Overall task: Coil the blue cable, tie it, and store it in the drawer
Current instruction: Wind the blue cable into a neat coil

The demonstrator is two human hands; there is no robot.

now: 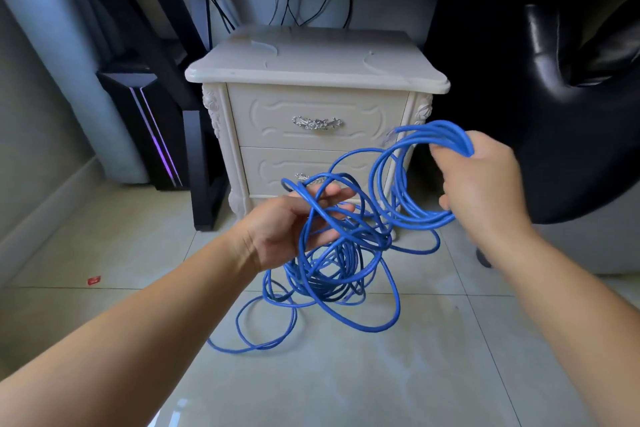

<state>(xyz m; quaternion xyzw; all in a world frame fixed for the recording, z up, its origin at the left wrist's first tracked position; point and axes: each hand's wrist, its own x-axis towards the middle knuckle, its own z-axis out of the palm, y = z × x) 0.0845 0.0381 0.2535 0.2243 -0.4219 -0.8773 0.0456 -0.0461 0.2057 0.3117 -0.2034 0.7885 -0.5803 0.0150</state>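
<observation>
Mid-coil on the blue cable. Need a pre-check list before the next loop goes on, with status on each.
1. Right hand grips the coiled loops of the blue cable: ok.
2. Left hand has a strand to feed: ok, though the hold looks loose.
3. Uncoiled slack free of tangles: not ok, it hangs in a tangled heap down to the floor.
4. Tie within reach: cannot tell; faint pale strips lie on top of the nightstand.
5. Drawer open for storing: not ok, both drawers are shut.
</observation>
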